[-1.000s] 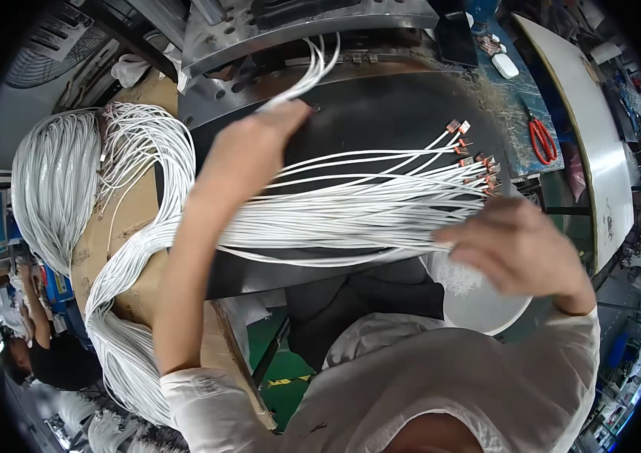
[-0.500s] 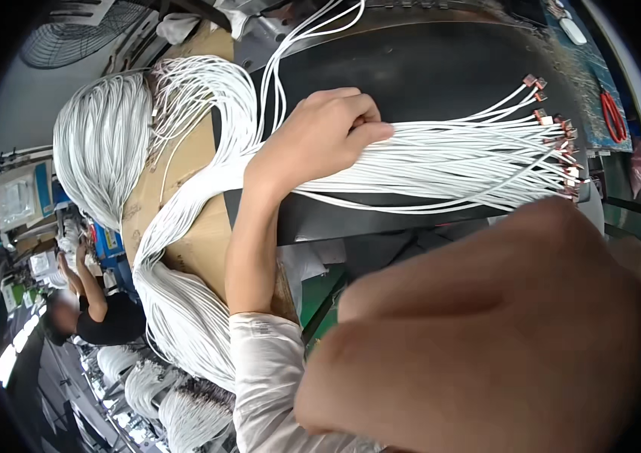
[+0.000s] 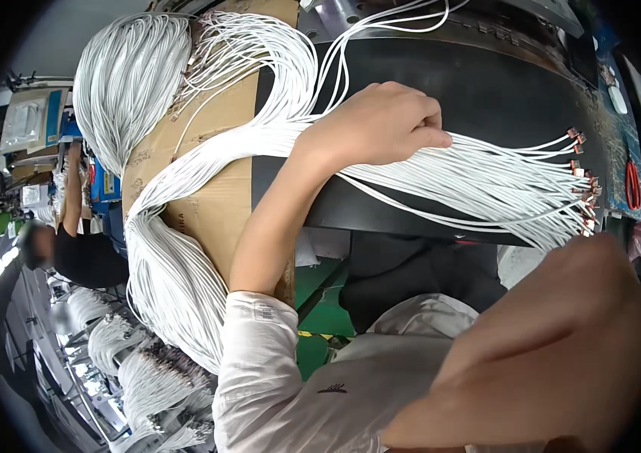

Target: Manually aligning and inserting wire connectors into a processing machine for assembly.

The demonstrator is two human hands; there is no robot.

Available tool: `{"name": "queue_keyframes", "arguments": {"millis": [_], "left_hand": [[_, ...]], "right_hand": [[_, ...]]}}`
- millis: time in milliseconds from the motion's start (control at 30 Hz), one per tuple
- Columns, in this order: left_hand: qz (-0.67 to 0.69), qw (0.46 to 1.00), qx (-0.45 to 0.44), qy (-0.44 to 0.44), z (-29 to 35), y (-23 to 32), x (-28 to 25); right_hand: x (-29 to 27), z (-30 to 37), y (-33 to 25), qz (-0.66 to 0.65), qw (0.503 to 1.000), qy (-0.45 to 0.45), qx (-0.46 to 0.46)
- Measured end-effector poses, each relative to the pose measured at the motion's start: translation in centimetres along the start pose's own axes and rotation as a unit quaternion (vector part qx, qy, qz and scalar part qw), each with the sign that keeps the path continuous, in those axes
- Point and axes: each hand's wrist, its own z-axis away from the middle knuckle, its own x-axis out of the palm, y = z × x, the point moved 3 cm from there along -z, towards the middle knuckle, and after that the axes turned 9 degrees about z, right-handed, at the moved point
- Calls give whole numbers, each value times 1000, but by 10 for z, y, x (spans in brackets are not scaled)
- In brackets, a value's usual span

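A bundle of white cables [image 3: 479, 177] lies across a black work surface, with small red-and-metal connectors [image 3: 588, 189] at its right end. My left hand [image 3: 381, 121] rests over the bundle with its fingers curled around it, thumb side toward the connectors. Left of this hand the cables run back over brown cardboard and hang down at the cardboard's near side. My right hand [image 3: 547, 355] looms very close and blurred at the lower right. Its fingers cannot be made out, and it covers the area just below the connector ends.
More white cables [image 3: 135, 90] hang in a thick bunch at the far left of the cardboard [image 3: 214, 189]. Red-handled pliers [image 3: 632, 185] lie at the far right. A metal plate [image 3: 479, 30] edges the back. A co-worker [image 3: 82, 253] and several cable bunches [image 3: 158, 385] are at the left.
The view has shifted, so the bench sits differently in it. My right hand has drawn toward the lower right, uncovering my shirt. My left hand stays on the cables.
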Motion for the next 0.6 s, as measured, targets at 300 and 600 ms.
{"name": "queue_keyframes", "arguments": {"millis": [300,600], "left_hand": [[15,996,72,49,-1,-6,2],[50,997,54,36,-3,3,2]], "right_hand": [[7,22,4,-56,953,291,-58],[62,-17,43,148,887,437,-34]]}}
